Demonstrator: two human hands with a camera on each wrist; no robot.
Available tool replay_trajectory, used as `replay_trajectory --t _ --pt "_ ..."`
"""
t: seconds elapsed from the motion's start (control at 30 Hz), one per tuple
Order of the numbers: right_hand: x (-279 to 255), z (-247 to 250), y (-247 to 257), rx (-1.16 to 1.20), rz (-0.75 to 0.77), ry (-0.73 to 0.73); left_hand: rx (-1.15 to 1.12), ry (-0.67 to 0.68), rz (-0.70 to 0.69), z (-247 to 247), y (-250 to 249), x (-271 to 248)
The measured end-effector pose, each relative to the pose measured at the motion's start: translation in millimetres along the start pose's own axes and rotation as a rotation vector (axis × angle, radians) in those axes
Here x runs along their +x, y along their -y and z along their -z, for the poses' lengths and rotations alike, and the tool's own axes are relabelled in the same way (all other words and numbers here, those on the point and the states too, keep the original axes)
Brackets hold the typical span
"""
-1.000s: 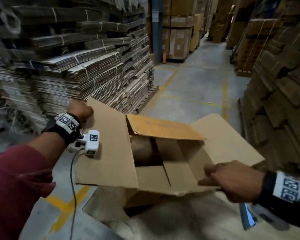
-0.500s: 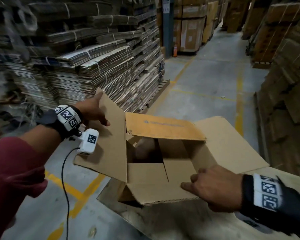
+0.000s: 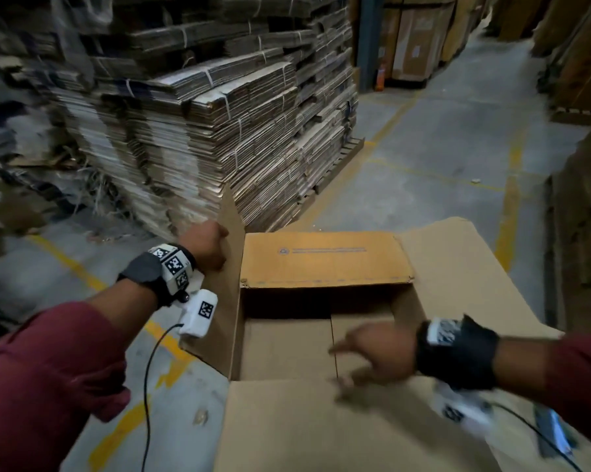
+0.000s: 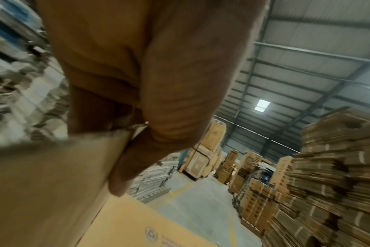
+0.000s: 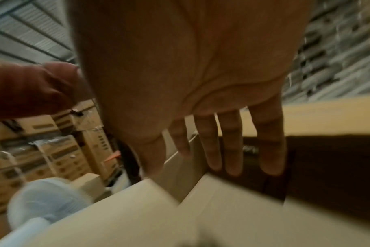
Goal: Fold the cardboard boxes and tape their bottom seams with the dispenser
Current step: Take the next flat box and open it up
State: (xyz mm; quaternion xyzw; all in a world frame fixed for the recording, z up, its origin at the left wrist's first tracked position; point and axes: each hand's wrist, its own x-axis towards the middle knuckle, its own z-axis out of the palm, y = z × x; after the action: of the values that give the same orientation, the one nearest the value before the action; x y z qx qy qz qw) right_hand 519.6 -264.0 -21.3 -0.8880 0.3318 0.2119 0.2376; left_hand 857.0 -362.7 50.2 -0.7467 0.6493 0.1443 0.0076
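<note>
A: In the head view the cardboard box (image 3: pixel 321 335) stands open-side up on a cardboard sheet (image 3: pixel 321 430) lying on the floor, all four flaps raised or splayed. The left hand (image 3: pixel 207 247) grasps the upright left flap (image 3: pixel 227 284) at its top edge. The right hand (image 3: pixel 372 356) hovers released over the near edge of the opening, fingers spread.

B: The risk?

A: I'd judge the near flap (image 3: pixel 304 420) could spring back if that released hand lets it go unpressed, leaving the seam gaping.

B: Left wrist view?

A: The thumb (image 4: pixel 125 170) and curled fingers (image 4: pixel 180 83) pinch the flap's edge. A one-sided pull could skew the box.

B: Right wrist view?

A: Blurred; the palm is flat with fingers (image 5: pixel 232 145) straight, holding nothing, above the box's dark inside. No tape dispenser is clearly visible, so a search could let the flaps reopen.
</note>
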Motion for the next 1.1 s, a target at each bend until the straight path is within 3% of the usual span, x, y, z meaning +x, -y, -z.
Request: replay_trajectory --t 0.1,0.27,0.33,0.47,0.6,0.67,0.77,0.9,1.03,1.1 --pt "72.1 31.8 -21.9 -0.038 -0.159 -0.109 -0.109 0.000 0.029 -27.3 18.1 7.4" --pt "155.1 22.5 -29.8 -0.193 -0.207 0.138 -0.286 -0.016 0.057 -36.5 48.0 21.9" --pt "168.6 24.8 -29.6 -0.234 -0.232 0.150 -0.323 -0.007 0.057 -37.1 61.8 26.3" --pt "164.6 60.5 -29.5 -0.376 -0.192 -0.115 -0.388 0.015 0.080 -38.0 85.5 33.8" --pt "164.0 133.6 -46.0 -0.357 -0.326 -0.480 -0.447 0.043 0.064 -36.1 91.2 36.8" --pt "183.1 168.1 -71.9 -0.324 -0.380 -0.520 -0.487 0.059 0.050 -33.4 89.4 36.0" --pt "210.0 195.0 -109.6 -0.196 -0.490 -0.441 -0.606 0.119 0.029 -31.6 77.6 29.1" --pt "218.8 181.5 -122.7 -0.005 -0.516 -0.426 -0.902 0.263 -0.062 -46.8 45.2 16.2" --pt "193.8 133.1 -125.6 0.125 -0.462 -0.488 -0.809 0.365 -0.087 -74.8 8.1 26.4" --pt "164.4 104.2 -131.1 0.156 -0.515 -0.599 -0.776 0.416 -0.073 -91.9 -9.9 31.6"
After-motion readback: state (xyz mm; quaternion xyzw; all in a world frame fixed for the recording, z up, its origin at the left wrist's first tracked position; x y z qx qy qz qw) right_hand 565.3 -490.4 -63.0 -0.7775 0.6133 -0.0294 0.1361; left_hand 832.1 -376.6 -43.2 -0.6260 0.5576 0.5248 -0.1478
